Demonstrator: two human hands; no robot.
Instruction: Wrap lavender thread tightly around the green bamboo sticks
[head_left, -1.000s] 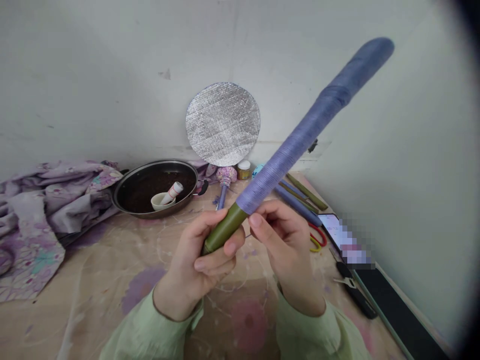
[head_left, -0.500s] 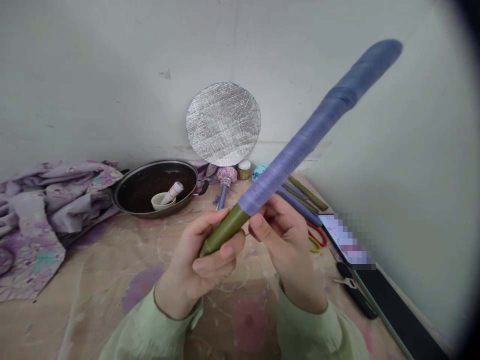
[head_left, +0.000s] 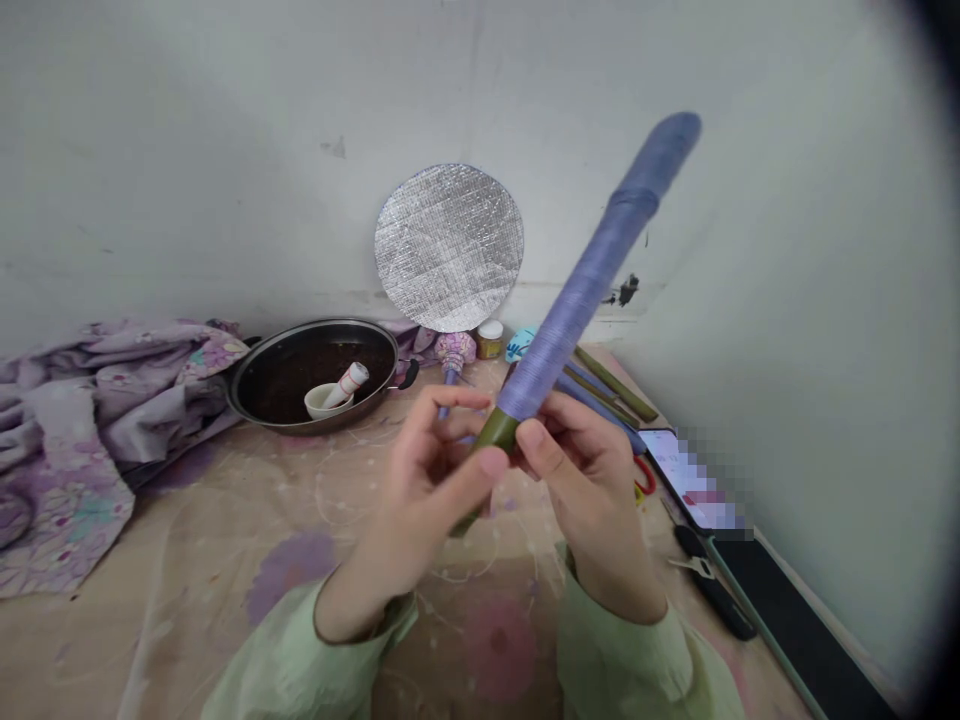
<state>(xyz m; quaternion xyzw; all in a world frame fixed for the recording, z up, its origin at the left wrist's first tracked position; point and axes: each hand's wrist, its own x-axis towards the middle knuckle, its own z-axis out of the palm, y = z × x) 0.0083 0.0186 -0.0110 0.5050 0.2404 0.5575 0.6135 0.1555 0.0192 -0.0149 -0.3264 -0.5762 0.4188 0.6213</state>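
Observation:
A long stick (head_left: pixel 581 290) wrapped in purple-blue thread slants up to the right, its green lower end bare. My left hand (head_left: pixel 442 470) is curled round the green end, thumb across the front. The fingers of my right hand (head_left: pixel 577 455) pinch the stick at the lower edge of the wrapping. Whatever thread may run between the right fingertips is too small to make out.
A black pan (head_left: pixel 259 400) holds a white bowl (head_left: pixel 319 402) with a rolled item. Floral cloth (head_left: pixel 67 430) lies left. A silvery disc (head_left: pixel 450 250) stands behind. At right are sticks (head_left: pixel 622 385), scissors (head_left: pixel 645 475), a phone (head_left: pixel 682 475) and keys (head_left: pixel 697 567).
The stick has turned more upright, its top moving left. My left hand has shifted up and right, with its grip changed; my right hand has moved slightly right.

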